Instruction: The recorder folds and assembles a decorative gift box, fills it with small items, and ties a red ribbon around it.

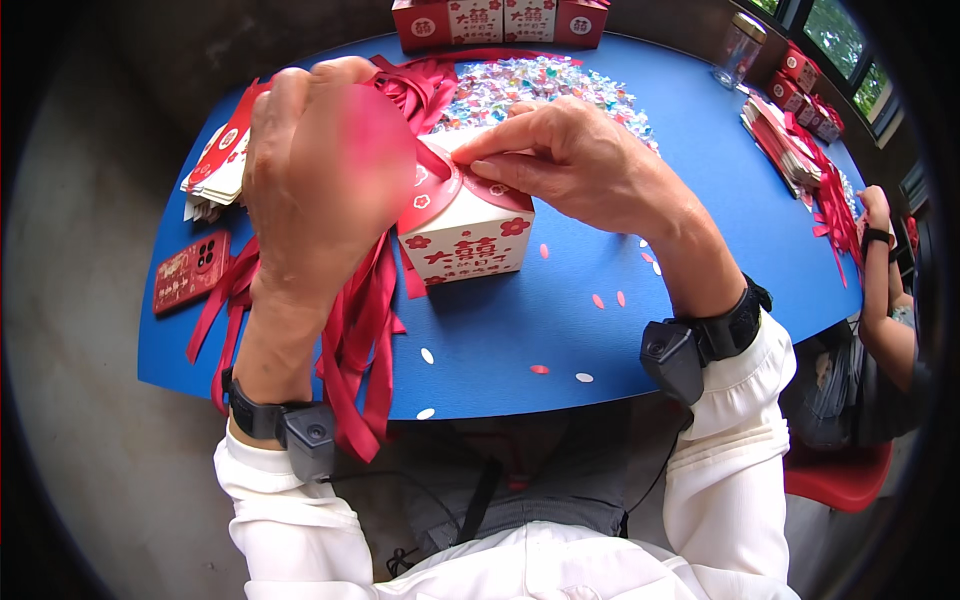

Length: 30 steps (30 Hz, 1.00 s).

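Observation:
A white and red paper gift box [469, 244] with flower prints and writing stands on the blue table, its top flaps folded over. My left hand [322, 157] is raised at the box's left side; part of it is blurred, and its fingertips and whatever they hold are hidden. A red ribbon [435, 161] runs across the box top from beside that hand. My right hand [559, 161] has thumb and forefinger together at the edge of a round red flap [499, 193]; whether ribbon is pinched there cannot be told. Loose red ribbons [367, 330] hang over the table's front edge.
Wrapped candies [525, 86] are heaped behind the box. Flat box blanks [221, 165] and a red phone [191, 271] lie at left. Finished boxes [499, 22] stand at the back. A lidded jar [739, 51], more blanks [784, 142] and another person's arm [877, 277] are at right.

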{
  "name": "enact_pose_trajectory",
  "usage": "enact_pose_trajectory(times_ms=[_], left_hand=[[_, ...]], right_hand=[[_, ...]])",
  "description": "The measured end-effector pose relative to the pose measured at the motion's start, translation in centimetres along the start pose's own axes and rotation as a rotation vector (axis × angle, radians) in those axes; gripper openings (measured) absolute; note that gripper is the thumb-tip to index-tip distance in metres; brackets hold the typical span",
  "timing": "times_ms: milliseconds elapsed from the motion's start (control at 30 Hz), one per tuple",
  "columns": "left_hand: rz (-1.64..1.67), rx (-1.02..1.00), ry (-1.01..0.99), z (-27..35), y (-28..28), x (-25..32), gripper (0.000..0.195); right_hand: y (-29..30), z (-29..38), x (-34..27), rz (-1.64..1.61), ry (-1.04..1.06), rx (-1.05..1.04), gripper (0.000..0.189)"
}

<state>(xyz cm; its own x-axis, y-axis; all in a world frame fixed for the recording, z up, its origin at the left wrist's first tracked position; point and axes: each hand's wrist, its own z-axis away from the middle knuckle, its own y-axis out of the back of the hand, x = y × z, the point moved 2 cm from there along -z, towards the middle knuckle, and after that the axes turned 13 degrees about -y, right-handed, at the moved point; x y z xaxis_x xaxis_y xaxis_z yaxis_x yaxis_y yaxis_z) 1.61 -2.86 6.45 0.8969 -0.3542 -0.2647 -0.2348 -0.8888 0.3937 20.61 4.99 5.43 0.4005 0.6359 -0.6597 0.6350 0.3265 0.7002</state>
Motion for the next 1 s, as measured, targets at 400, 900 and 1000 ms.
enact_pose_trajectory(times_ms=[400, 900, 1000], left_hand=[[0.725, -0.262, 0.222, 0.6, -0.3, -0.2, 0.037], [0.899, -0.389, 0.367, 0.9, -0.7, -0.7, 0.011], [1.080, -0.411, 0.534, 1.2, -0.6, -1.3, 0.014]], right_hand=[[1.5, 0.5, -0.2, -0.170, -0.168, -0.172, 0.037], [-0.3, 0.6, -0.8, -0.016, 0.012, -0.007, 0.038], [-0.5, 0.6, -0.9, -0.034, 0.018, -0.005, 0.040]])
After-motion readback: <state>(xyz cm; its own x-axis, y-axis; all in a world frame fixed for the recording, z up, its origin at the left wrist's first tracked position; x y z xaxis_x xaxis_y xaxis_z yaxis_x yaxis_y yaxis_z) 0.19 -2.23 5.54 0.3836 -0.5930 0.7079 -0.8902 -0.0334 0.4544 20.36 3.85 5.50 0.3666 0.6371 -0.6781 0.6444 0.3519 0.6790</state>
